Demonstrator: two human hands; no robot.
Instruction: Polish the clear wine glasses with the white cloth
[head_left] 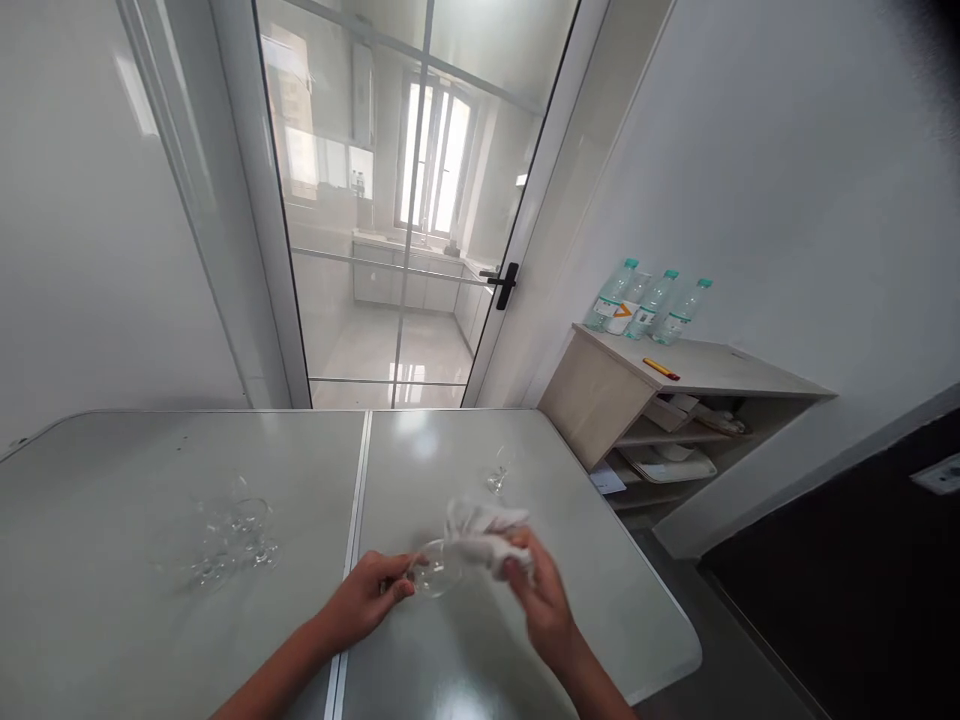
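Note:
My left hand (373, 597) pinches the rim of a clear, round-mouthed glass (435, 570) between thumb and fingers, above the table. In my right hand (541, 597) is a bunched white cloth (487, 535), close to the glass and overlapping its right side in view. Motion smears the cloth a little, so whether it touches the glass I cannot tell. Behind the cloth stands another small clear glass piece (496, 480). A cluster of several clear glass pieces (236, 540) sits on the left half of the table; their exact shapes are hard to make out.
The pale table (600, 570) has a metal seam (358, 480) across it. At right, a wooden shelf unit (705, 365) bears several plastic bottles (652, 305) and a yellow-and-red stick-like item (661, 369). Beyond the table is a glass door (360, 330) with a black handle (507, 286).

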